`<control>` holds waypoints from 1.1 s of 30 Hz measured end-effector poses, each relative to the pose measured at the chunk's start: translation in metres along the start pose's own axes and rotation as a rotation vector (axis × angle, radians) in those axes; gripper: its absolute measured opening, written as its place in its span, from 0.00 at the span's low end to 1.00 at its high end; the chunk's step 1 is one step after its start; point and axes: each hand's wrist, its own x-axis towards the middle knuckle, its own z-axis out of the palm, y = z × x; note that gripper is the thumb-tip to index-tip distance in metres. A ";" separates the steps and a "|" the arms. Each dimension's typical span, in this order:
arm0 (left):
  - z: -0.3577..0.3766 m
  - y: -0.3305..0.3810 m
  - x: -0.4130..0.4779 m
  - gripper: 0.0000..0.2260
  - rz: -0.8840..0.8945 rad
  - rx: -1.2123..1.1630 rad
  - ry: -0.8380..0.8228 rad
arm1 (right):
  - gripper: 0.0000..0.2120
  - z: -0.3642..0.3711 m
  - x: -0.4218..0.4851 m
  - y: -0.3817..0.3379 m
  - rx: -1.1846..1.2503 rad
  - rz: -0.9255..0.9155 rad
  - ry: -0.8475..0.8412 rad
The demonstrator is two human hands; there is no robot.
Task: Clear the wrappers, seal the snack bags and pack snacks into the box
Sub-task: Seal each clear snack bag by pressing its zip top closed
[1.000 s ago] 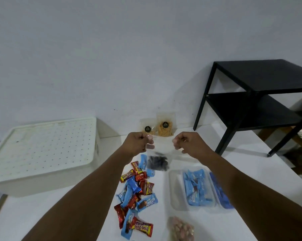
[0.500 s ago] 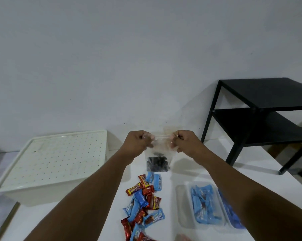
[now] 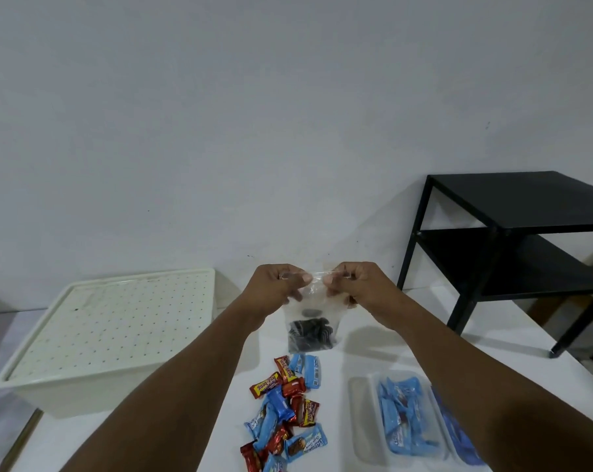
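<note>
A small clear snack bag [image 3: 310, 330] with dark pieces at its bottom hangs above the white table [image 3: 366, 342]. My left hand [image 3: 276, 284] pinches the left end of the bag's top strip and my right hand [image 3: 354, 282] pinches the right end. The two hands are close together with the strip stretched between them. Below the bag lies a heap of red and blue wrapped snacks [image 3: 285, 407]. A cream box [image 3: 66, 393] with a perforated lid on it stands at the left.
A clear tray [image 3: 360, 420] with several blue wrapped snacks sits at the lower right, and a blue pack [image 3: 458, 437] lies beside it. A black two-tier side table [image 3: 513, 240] stands on the table's back right. A grey wall is behind.
Both hands have lifted the bag off the table and drawn closer together along its top strip. The view has tilted up, so the snack heap and tray sit lower in the frame.
</note>
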 end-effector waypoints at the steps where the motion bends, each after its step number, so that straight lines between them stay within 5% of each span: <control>1: 0.000 0.001 0.001 0.08 0.012 -0.016 0.018 | 0.10 0.000 0.000 0.001 0.043 0.013 0.000; 9: 0.001 0.003 -0.003 0.09 -0.065 0.003 -0.096 | 0.08 -0.002 0.000 0.003 0.019 -0.039 0.071; 14: 0.007 0.008 -0.001 0.08 0.003 0.024 -0.011 | 0.07 0.003 0.004 0.006 0.098 0.014 0.112; 21: 0.016 0.000 0.002 0.09 0.035 -0.004 0.144 | 0.07 0.014 0.006 0.025 0.081 0.048 0.451; 28: 0.041 -0.015 0.002 0.04 0.278 0.329 0.204 | 0.21 0.025 0.010 0.005 0.275 0.291 0.265; 33: 0.051 -0.021 -0.006 0.07 0.314 0.385 0.125 | 0.04 0.010 0.016 0.001 0.126 0.282 0.268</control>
